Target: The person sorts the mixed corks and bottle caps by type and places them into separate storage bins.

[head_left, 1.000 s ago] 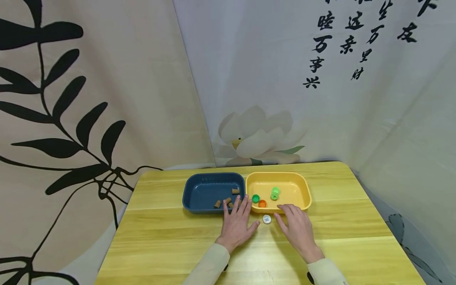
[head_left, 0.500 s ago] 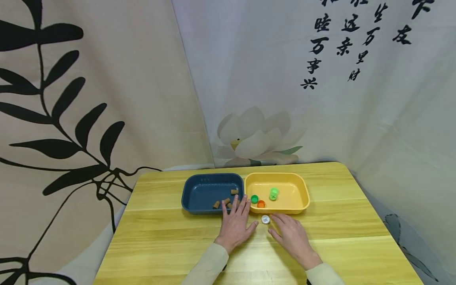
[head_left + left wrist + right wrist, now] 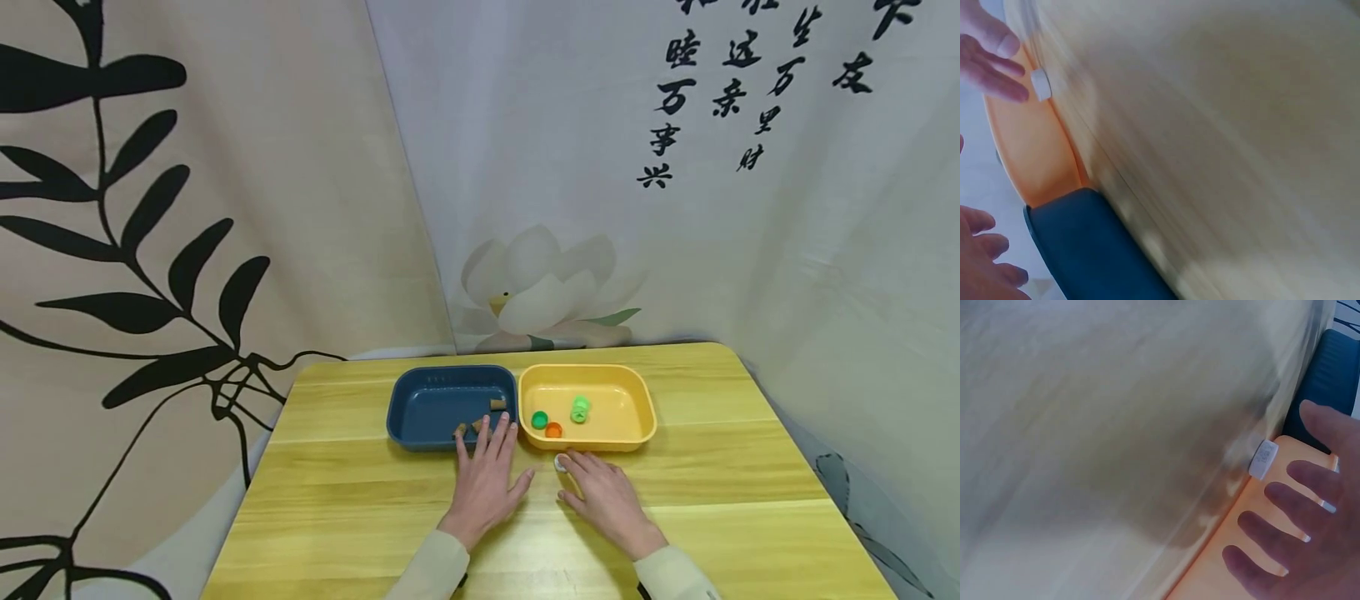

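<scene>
A white bottle cap (image 3: pixel 559 462) with a marked top lies on the table just in front of the yellow tray (image 3: pixel 630 396). My right hand (image 3: pixel 606 500) reaches to it, the fingertips overlapping the cap in the head view. In the right wrist view the fingers are spread, and the cap (image 3: pixel 1264 459) shows apart from them. My left hand (image 3: pixel 483 492) has its fingers spread over the front edge of the blue tray (image 3: pixel 420 408), holding nothing. Brown cork-like pieces (image 3: pixel 498 404) lie in that tray, some partly hidden by the fingers.
Inside the yellow tray sit a green cap (image 3: pixel 539 419), an orange cap (image 3: pixel 553 430) and light green caps (image 3: pixel 580 408). Both trays stand side by side near the back of the wooden table (image 3: pixel 337 500). A printed cloth (image 3: pixel 300 167) hangs behind.
My right hand has come down and left from the yellow tray's front rim to the white cap, now partly covering it. The left hand has shifted slightly left and toward me.
</scene>
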`<state>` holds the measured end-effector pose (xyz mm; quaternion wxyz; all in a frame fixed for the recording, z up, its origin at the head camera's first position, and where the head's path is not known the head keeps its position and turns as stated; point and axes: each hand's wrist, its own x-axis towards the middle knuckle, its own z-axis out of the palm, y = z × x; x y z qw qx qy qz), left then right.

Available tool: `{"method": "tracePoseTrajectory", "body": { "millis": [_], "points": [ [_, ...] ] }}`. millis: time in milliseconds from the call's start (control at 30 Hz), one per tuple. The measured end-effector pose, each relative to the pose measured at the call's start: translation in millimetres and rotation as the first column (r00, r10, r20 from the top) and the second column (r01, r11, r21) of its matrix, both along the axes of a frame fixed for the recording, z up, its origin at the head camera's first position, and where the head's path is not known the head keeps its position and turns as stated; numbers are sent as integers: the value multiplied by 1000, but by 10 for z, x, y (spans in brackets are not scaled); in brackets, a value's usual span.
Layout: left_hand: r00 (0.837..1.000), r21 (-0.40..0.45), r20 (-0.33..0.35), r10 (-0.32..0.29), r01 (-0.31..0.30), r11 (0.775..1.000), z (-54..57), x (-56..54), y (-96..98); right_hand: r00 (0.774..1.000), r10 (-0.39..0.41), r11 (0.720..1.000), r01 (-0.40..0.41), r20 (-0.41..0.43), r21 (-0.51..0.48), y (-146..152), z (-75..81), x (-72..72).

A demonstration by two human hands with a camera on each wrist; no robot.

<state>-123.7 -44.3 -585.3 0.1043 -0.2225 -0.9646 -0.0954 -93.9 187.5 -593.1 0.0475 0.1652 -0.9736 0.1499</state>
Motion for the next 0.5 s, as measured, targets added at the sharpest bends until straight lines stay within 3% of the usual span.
{"method": "tracePoseTrajectory", "body": {
  "millis": [267, 500],
  "points": [
    [999, 53, -3, 34, -34, 998, 19, 67, -110, 1000, 14, 1000, -14, 19, 9, -10, -51, -4],
    [999, 85, -16, 52, -51, 995, 7, 97, -176, 999, 23, 999, -25, -48, -27, -16, -48, 38]
  ]
}}
